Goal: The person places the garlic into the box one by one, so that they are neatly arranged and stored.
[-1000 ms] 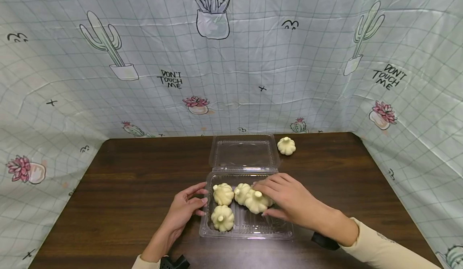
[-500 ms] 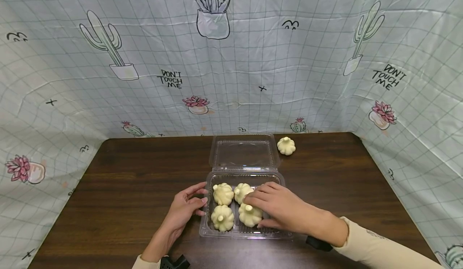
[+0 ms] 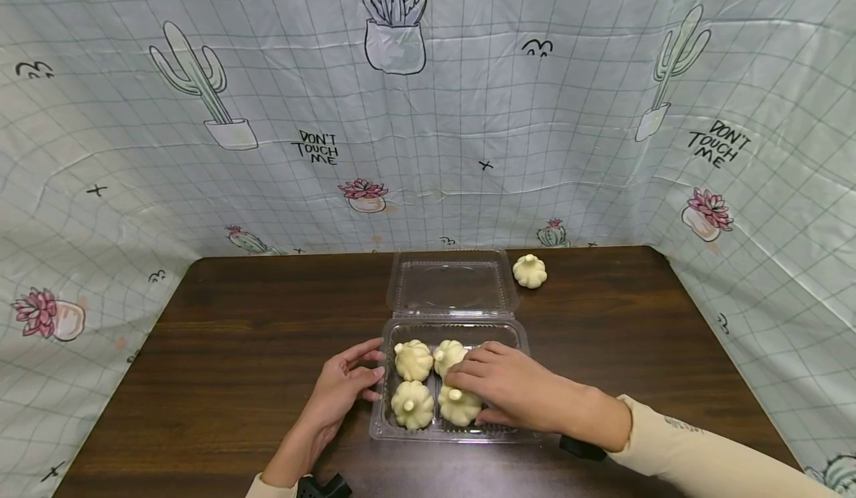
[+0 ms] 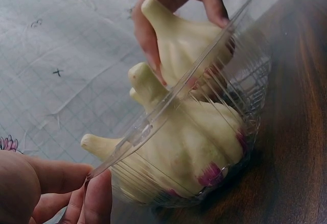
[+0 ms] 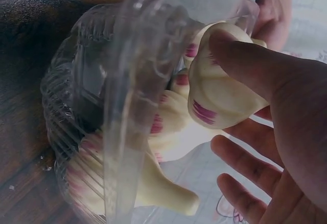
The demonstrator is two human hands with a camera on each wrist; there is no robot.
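Observation:
A clear plastic clamshell container [image 3: 455,436] lies open on the table, with several pale garlic bulbs [image 3: 412,405] in its base. My left hand [image 3: 339,385] pinches the container's left rim between thumb and fingers, as the left wrist view shows. In the near row my right hand [image 3: 511,385] holds a garlic bulb [image 3: 458,410] by its sides, thumb on one side and fingers on the other. In the right wrist view, this held bulb [image 5: 225,86] shows purple streaks. Another bulb [image 5: 163,185] stands inside the wall there; my right hand mostly hides it from the head view.
The container's lid [image 3: 455,282] is folded back towards the far edge of the brown wooden table [image 3: 281,319]. One more garlic bulb [image 3: 530,271] sits on the table beside the lid's right side. A patterned cloth [image 3: 435,126] hangs behind and around the table.
My right hand has moved left and towards me with the garlic bulb, bringing it beside the near-left bulb. My left hand has stayed at the rim.

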